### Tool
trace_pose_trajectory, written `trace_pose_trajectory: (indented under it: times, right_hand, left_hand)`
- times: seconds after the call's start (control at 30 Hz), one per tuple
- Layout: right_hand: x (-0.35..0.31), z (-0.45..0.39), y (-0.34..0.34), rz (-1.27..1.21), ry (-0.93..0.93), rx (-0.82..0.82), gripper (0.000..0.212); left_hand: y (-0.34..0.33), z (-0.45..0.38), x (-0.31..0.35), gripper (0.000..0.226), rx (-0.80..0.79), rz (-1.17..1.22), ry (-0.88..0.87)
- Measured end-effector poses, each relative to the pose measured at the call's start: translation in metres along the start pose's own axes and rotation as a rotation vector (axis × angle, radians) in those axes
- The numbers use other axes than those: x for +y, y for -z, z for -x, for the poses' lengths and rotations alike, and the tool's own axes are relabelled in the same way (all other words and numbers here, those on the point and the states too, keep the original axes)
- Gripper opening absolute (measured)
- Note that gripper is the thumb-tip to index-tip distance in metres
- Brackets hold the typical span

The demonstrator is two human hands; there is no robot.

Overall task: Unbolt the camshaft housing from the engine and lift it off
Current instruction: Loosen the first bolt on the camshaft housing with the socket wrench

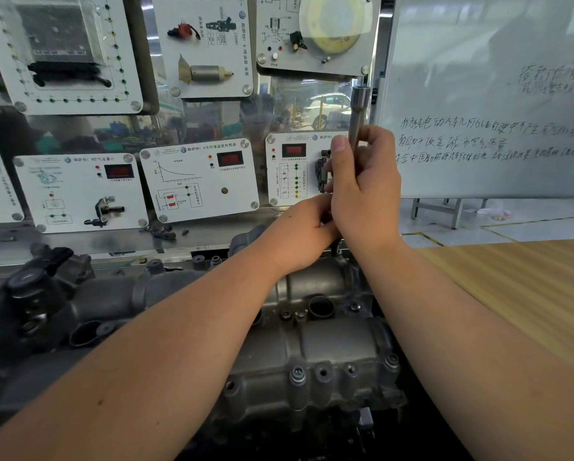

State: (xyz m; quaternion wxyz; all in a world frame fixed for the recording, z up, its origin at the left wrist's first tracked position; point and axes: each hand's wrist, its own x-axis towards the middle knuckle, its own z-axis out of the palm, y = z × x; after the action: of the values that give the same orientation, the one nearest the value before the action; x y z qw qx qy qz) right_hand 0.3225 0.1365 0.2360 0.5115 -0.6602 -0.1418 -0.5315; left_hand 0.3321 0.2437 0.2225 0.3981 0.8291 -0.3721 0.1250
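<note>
Whiteboard [491, 94] right, sensor panels [199, 178] behind camshaft housing [328, 347]

Right hand [362, 184] curled round a long socket extension [358, 111], upright above the far end of the camshaft housing [315, 347]. Left hand [303, 231] just beside it, lower, fingers curled at the tool's foot; what they hold hidden. Bolts [297, 374] seated along the housing's near edge. Behind the housing, training panels [199, 179]; right of it, a wooden tabletop [528, 287] and whiteboard [491, 104].

left hand [298, 234] bare | right hand [362, 191] bare | forearms unsleeved
</note>
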Motion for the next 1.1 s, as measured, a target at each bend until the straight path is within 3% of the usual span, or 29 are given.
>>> trace_pose_trajectory:
  times: [0.1,0.2,0.47,0.6,0.8,0.97,1.1]
  right_hand:
    - [-0.0003,-0.0006,-0.0003,0.034,0.029,0.008,0.004]
    - [-0.0035,-0.0008,-0.0009,0.079,0.042,0.016,0.018]
    - [-0.0001,-0.0004,0.0003,-0.006,-0.005,0.005,0.018]
    - [0.0007,-0.0008,0.0004,0.019,0.019,0.006,0.007]
    - [-0.0019,0.0004,-0.0016,0.052,0.038,0.004,0.017]
    - [0.001,-0.0001,0.0005,0.003,0.009,0.006,0.024]
    - [0.0019,-0.0011,0.0005,0.03,0.028,0.012,0.01]
  left_hand:
    - [-0.0008,0.0003,-0.0004,0.011,0.001,0.01,0.015]
    - [-0.001,0.0004,-0.0018,0.012,-0.008,0.017,0.027]
    - [0.0003,0.0014,0.0006,0.014,0.001,0.019,-0.011]
    - [-0.0005,0.0002,-0.0012,0.013,0.006,0.002,-0.001]
    - [-0.0007,0.0012,-0.0006,0.023,-0.009,0.023,0.015]
    - [-0.0017,-0.0011,-0.001,0.01,-0.005,-0.014,0.015]
    - [-0.0015,-0.0008,-0.002,0.012,0.0,-0.015,0.017]
